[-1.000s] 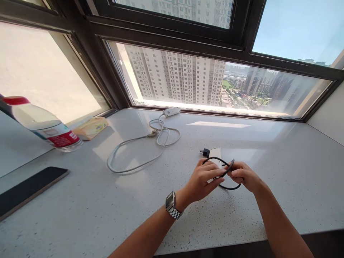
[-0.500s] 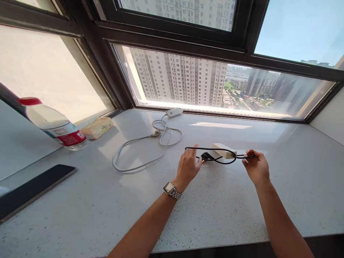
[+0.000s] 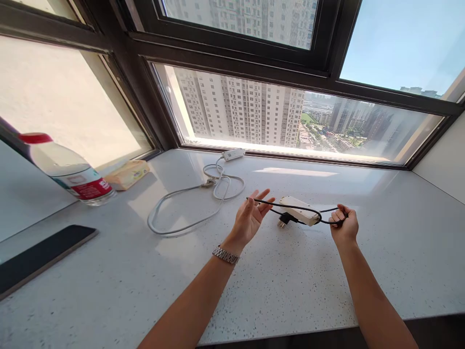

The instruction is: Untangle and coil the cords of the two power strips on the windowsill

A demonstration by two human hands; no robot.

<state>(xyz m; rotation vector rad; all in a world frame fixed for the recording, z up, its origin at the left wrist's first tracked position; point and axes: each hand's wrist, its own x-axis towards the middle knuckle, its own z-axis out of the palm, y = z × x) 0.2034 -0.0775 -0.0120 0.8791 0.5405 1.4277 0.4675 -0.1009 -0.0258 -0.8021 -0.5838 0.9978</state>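
Note:
A black power cord (image 3: 279, 204) runs in a stretched loop between my two hands. My left hand (image 3: 247, 219) is palm up with fingers spread, and one end of the loop lies across it near the thumb. My right hand (image 3: 343, 225) is closed around the other end of the cord, its fingers curled. Between the hands is a white power strip (image 3: 300, 207), tilted, with the cord crossing in front of it. The cord's black plug (image 3: 286, 219) hangs by the strip's near side, its metal prongs pointing down and left.
A grey extension cord (image 3: 181, 230) lies coiled left of my hands, ending at a white socket block (image 3: 233, 154) by the window. Further left are a water bottle (image 3: 78, 179) with a red cap, a tissue pack (image 3: 128, 174) and a dark phone-like slab (image 3: 43, 257) on the speckled counter (image 3: 290, 295).
My left hand has turned palm up, with its fingers spread inside the loop. My right hand has closed more tightly on the cord. The power strip and plug have shifted and turned.

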